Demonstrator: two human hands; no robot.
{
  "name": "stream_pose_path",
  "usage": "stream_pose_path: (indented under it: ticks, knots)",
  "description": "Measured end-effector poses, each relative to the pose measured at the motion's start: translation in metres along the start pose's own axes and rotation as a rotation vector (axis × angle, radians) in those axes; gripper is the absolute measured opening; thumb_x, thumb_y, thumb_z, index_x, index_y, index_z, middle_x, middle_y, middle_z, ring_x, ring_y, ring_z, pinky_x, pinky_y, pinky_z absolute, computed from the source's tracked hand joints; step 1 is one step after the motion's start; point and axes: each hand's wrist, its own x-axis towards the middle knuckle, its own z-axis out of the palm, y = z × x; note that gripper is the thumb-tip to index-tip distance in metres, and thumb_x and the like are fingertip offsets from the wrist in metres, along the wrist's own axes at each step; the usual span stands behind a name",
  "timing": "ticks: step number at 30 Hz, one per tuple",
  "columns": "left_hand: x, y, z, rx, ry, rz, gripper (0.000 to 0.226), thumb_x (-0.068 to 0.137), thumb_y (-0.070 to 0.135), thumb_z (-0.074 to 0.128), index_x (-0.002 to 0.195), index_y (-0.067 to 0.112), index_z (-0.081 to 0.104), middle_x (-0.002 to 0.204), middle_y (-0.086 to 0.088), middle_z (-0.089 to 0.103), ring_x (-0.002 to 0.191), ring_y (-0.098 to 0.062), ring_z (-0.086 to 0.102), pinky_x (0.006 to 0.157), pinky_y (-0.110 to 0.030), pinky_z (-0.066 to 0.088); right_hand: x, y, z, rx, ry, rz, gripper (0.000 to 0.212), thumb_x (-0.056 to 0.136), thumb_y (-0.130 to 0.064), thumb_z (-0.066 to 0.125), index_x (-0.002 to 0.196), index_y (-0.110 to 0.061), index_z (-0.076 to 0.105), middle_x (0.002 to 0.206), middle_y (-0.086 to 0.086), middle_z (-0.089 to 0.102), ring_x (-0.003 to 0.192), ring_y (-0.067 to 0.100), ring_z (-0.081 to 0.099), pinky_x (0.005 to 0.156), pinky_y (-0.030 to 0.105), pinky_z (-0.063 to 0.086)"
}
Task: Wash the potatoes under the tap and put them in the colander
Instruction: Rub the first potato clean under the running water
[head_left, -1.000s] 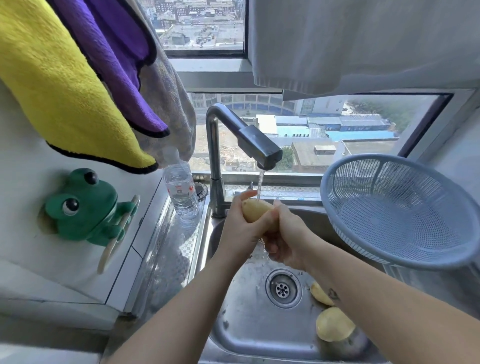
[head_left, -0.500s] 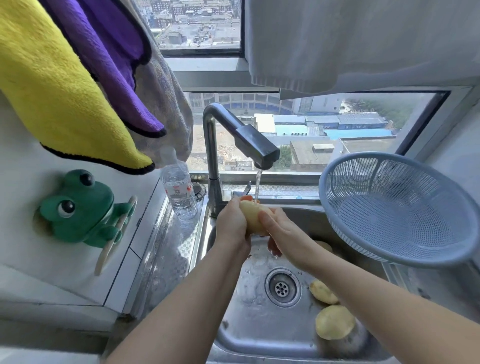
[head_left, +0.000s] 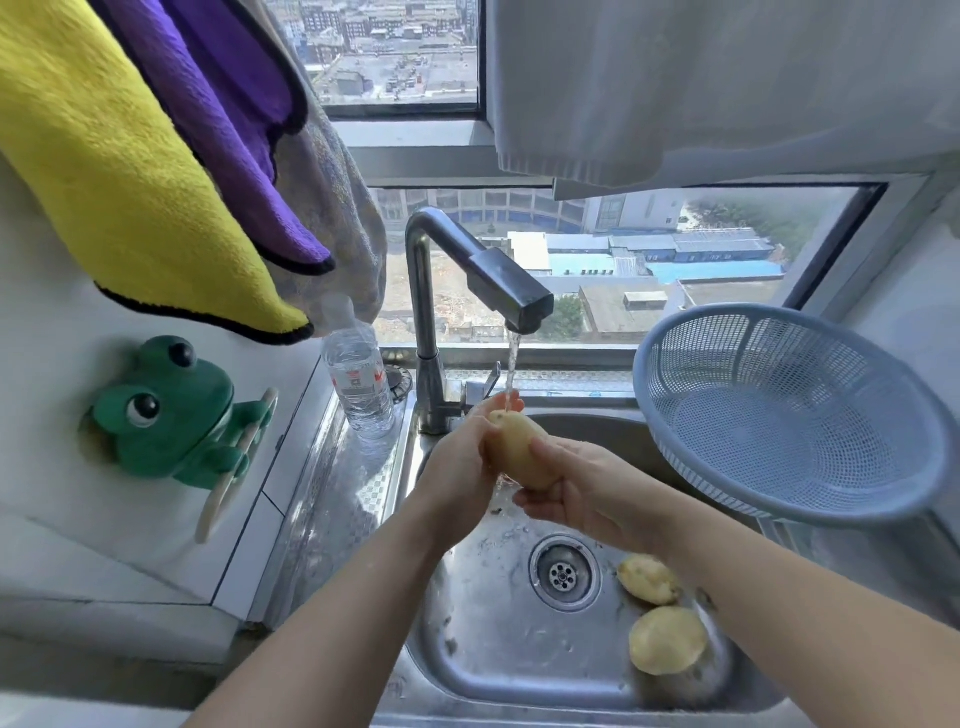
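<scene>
At a steel sink (head_left: 493, 639), the left hand (head_left: 460, 460) curls around the upper left side of a pale potato (head_left: 517, 447), held under the tap (head_left: 498, 275) and its thin stream. The right hand (head_left: 576, 491) cups the potato from below, fingers wrapped. Turning it while rubbing would likely bring every side under the water. Further right, the blue colander (head_left: 831, 374) sits tilted and empty.

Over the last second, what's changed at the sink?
The potato has turned in the hands and dropped slightly under the stream. The right hand now cups its lower end, and the left hand still grips the upper end. Unchanged: tap running, two potatoes lying in the sink, colander without potatoes.
</scene>
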Motion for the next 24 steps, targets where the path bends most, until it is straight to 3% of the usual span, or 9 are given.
stream_pose_path:
  ticks: [3,6,10,13,17,24]
  knots:
    - [-0.002,0.002,0.000,0.099,-0.036,0.012,0.040,0.096,0.006,0.029,0.129,0.011,0.052,0.130,-0.007,0.055,0.117,-0.023,0.051,0.099,-0.034,0.041,-0.004,-0.006,-0.001,-0.144,0.003,-0.014,0.055,0.083,-0.036,0.068,0.127,-0.009,0.049,0.103,0.010,0.060,0.081,0.017,0.064,0.071,0.025,0.053]
    - [-0.004,0.004,0.003,0.181,-0.076,0.037,0.036,0.098,0.005,0.029,0.114,0.016,0.059,0.120,-0.009,0.058,0.106,-0.023,0.056,0.095,-0.036,0.046,-0.005,-0.009,0.000,-0.289,0.072,-0.036,0.054,0.077,-0.030,0.071,0.124,-0.014,0.049,0.096,0.006,0.059,0.078,0.016,0.063,0.069,0.026,0.051]
    - [-0.005,0.004,0.005,0.224,-0.089,0.076,0.034,0.099,0.006,0.031,0.110,0.017,0.061,0.116,-0.008,0.061,0.098,-0.020,0.061,0.087,-0.031,0.051,-0.005,-0.011,0.001,-0.348,0.121,-0.067,0.045,0.085,-0.023,0.069,0.124,-0.013,0.048,0.095,0.006,0.057,0.073,0.013,0.060,0.066,0.025,0.051]
    - [-0.006,0.006,0.006,0.239,-0.108,0.059,0.035,0.099,0.004,0.030,0.112,0.016,0.060,0.119,-0.005,0.061,0.101,-0.019,0.061,0.086,-0.027,0.051,-0.006,-0.012,-0.001,-0.356,0.128,-0.070,0.045,0.085,-0.022,0.069,0.124,-0.011,0.049,0.092,0.006,0.056,0.069,0.011,0.059,0.066,0.026,0.051]
    - [-0.006,0.020,0.002,0.375,-0.167,0.008,0.042,0.092,-0.004,0.029,0.121,0.012,0.054,0.119,-0.012,0.059,0.105,-0.023,0.059,0.095,-0.031,0.050,-0.006,-0.016,-0.005,-0.392,0.130,-0.072,0.042,0.084,-0.022,0.070,0.120,-0.010,0.052,0.089,0.006,0.056,0.068,0.011,0.058,0.066,0.024,0.053]
    - [-0.008,0.034,-0.005,0.706,-0.155,0.097,0.037,0.097,0.006,0.047,0.134,0.007,0.051,0.119,-0.010,0.064,0.108,-0.020,0.065,0.096,-0.031,0.051,-0.004,-0.024,-0.007,-0.573,0.169,-0.111,0.045,0.080,-0.028,0.074,0.118,-0.016,0.052,0.093,0.006,0.059,0.071,0.011,0.059,0.071,0.027,0.055]
